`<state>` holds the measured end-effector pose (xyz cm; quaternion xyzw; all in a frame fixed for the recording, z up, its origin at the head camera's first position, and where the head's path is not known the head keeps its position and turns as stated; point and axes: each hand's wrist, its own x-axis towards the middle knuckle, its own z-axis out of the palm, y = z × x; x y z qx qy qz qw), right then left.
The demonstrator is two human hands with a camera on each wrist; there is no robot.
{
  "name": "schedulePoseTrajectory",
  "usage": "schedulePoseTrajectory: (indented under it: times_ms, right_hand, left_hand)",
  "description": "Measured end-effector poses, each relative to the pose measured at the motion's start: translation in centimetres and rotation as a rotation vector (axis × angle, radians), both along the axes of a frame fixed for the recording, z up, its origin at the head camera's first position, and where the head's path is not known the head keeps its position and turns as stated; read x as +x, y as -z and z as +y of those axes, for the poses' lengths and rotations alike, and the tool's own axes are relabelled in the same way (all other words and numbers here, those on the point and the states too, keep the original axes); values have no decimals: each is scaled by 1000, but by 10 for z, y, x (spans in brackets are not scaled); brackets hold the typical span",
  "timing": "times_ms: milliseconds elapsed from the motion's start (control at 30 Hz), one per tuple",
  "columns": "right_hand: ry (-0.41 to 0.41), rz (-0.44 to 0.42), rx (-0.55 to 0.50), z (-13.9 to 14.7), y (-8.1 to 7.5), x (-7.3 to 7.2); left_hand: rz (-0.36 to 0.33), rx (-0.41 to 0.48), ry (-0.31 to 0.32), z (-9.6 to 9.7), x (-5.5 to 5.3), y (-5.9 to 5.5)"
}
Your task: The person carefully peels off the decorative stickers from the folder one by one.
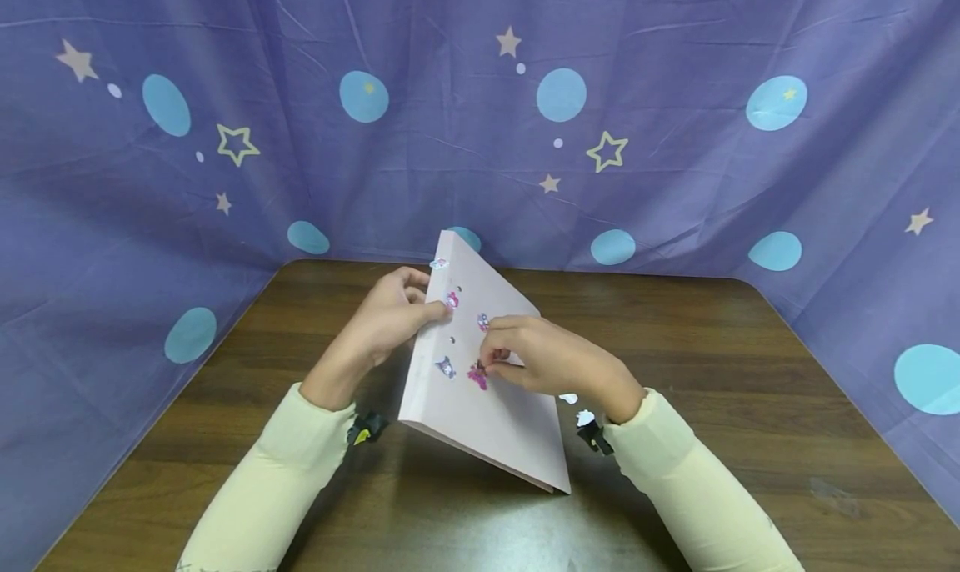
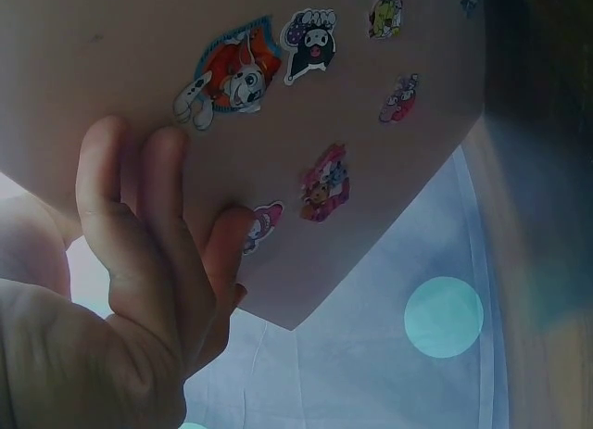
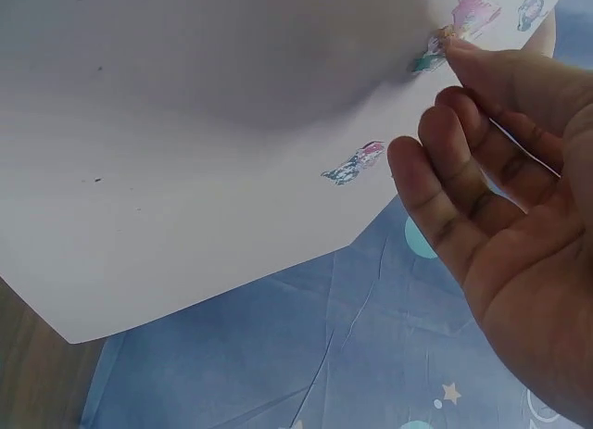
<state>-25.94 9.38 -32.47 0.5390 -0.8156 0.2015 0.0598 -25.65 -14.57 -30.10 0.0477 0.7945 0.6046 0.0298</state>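
Note:
A pale pink binder (image 1: 517,430) stands tilted over the table, its lower corner at the tabletop. My left hand (image 1: 386,318) grips it by the spine side, thumb on the near cover and fingers behind. In the left wrist view those fingers (image 2: 162,216) lie against the other cover, among several cartoon stickers such as an orange-and-blue dog sticker (image 2: 236,72). With thumb and forefinger my right hand (image 1: 543,355) pinches a small pink sticker (image 1: 477,378) at the near cover. Around it are a grey-purple character sticker (image 1: 446,367) and a pink one (image 1: 452,300) near the left thumb.
Small white scraps (image 1: 585,418) lie on the brown wooden table (image 1: 750,439) beside the right wrist. A purple curtain (image 1: 465,122) with stars and blue dots hangs behind the table and along its sides. Dark straps (image 1: 367,428) sit at both wrists.

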Motion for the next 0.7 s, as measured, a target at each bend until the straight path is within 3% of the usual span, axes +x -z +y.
schedulePoseTrajectory:
  times_ms: [700]
  right_hand:
    - [-9, -22, -1, 1, 0, 3]
  left_hand:
    - [-3, -7, -2, 1, 1, -1]
